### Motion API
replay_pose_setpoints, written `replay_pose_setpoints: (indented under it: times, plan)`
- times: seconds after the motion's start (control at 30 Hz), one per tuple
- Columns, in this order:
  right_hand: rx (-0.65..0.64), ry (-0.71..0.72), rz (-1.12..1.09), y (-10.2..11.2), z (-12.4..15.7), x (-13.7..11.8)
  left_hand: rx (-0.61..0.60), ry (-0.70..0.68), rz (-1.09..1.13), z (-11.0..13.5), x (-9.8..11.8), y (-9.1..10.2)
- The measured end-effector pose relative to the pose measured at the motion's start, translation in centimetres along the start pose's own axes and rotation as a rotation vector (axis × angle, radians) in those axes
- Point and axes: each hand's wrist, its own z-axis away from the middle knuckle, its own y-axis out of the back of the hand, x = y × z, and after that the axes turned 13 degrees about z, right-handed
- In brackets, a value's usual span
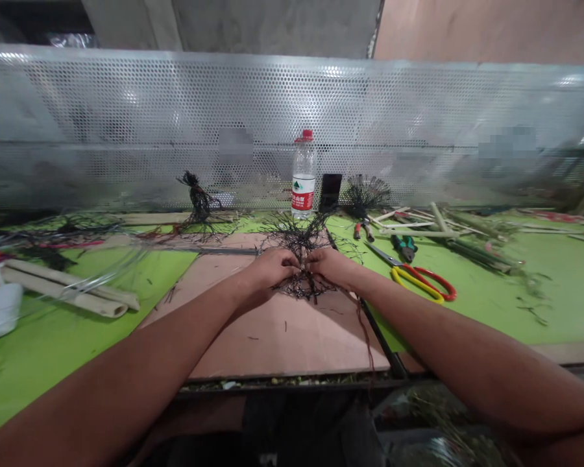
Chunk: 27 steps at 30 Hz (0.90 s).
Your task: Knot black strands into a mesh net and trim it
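A bundle of thin dark wires (304, 285) lies on the pinkish board (272, 337), its strands fanning out at the far side and bunching nearer me. My left hand (275, 267) pinches it from the left, thumb and fingertips pressed together. From the right, my right hand (331, 266) does the same, its fingertips almost meeting the left ones at the bundle's middle. What exactly lies between the fingertips is too small to make out apart from the dark strands. A dark red cord (366, 334) hangs over the board's right side toward the front edge.
Scissors (421, 279) with red and yellow handles lie right of the board, beside green-handled pliers (405, 248). Behind the wires stand a water bottle (304, 181) and a dark phone (331, 191). Bamboo pieces (78, 292) lie left. A perforated metal screen (175, 117) closes the back.
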Motion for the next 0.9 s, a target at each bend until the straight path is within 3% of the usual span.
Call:
replay_pose_setpoints:
  times: [0.13, 0.3, 0.57, 0.9]
  plan:
    - [-0.009, -0.030, 0.051, 0.1, -0.1, 0.1, -0.007, 0.017, -0.020, 0.0, 0.0, 0.1]
    - [-0.023, 0.051, 0.146, 0.4, 0.0, -0.2, 0.011, 0.058, -0.035, 0.0, 0.3, 0.1]
    - [-0.079, 0.008, -0.031, 0.2, 0.5, -0.6, 0.042, 0.087, -0.012, 0.0, 0.6, -0.4]
    - [-0.082, 0.072, 0.113, -0.4, -0.2, -0.2, 0.048, 0.009, 0.105, 0.0, -0.3, -1.3]
